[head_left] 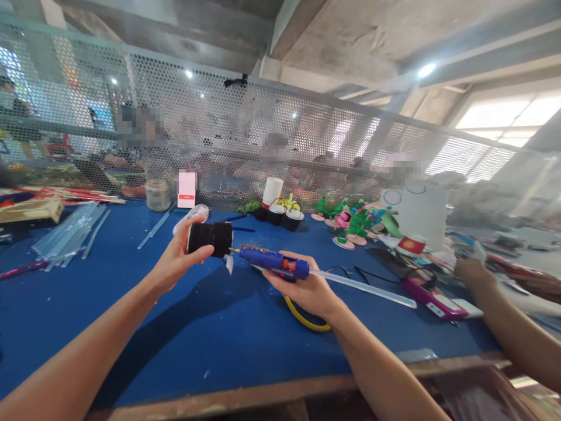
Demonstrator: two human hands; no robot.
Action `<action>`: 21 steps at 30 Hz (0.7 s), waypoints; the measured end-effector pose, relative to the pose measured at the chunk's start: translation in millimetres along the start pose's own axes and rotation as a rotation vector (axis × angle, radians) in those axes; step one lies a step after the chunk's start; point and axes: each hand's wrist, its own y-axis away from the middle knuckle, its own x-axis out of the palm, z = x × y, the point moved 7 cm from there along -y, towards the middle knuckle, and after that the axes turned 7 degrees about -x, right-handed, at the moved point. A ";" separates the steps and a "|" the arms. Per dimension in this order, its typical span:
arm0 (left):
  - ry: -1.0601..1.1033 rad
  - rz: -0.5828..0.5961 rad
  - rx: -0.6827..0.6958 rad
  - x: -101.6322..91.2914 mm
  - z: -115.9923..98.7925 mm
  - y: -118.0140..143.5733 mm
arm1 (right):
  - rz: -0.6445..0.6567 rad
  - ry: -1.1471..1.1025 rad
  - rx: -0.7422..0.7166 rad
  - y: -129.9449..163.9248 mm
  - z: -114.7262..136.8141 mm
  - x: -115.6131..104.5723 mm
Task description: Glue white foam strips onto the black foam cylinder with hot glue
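Glue gun (274, 263) position is fixed by my right hand (307, 289), which is closed around the blue body from below with the fingers wrapped over the grip, so the nozzle points left toward the work and the translucent glue stick (363, 285) trails out to the right behind my wrist. I keep the gun roughly level above the blue table (131, 316), which I judge keeps the tip away from the cloth and off my other palm. My left hand (177, 260) is closed on a black cylindrical piece (210, 238), thumb underneath and fingers over the top, with its end face turned toward the nozzle; the nozzle tip sits just beside that end, and I cannot tell whether it touches. A small white tab (229, 263) hangs at the lower edge of the cylinder, near the tip. Holding the piece raised off the table exposes the end to the gun. The yellow cord (304, 318) loops on the table beneath my right wrist, slack, so it does not drag on the gun. Spare clear glue sticks (70, 234) lie in a loose pile at far left, well apart from both hands. Finished black-and-white pieces (284, 215) stand against the perforated mesh screen (307, 140), beside green and pink craft parts (353, 222). Another person's arm (504, 316) rests at the right edge, next to a pink phone (432, 298).
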 end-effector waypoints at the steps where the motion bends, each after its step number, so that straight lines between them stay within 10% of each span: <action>1: 0.008 -0.002 -0.002 0.2 -0.2 0.2 | 0.010 0.012 -0.017 -0.4 2.5 0.2; 21: 0.064 0.003 0.014 0.4 4.1 -0.8 | 0.007 0.037 -0.050 0.8 5.6 -2.8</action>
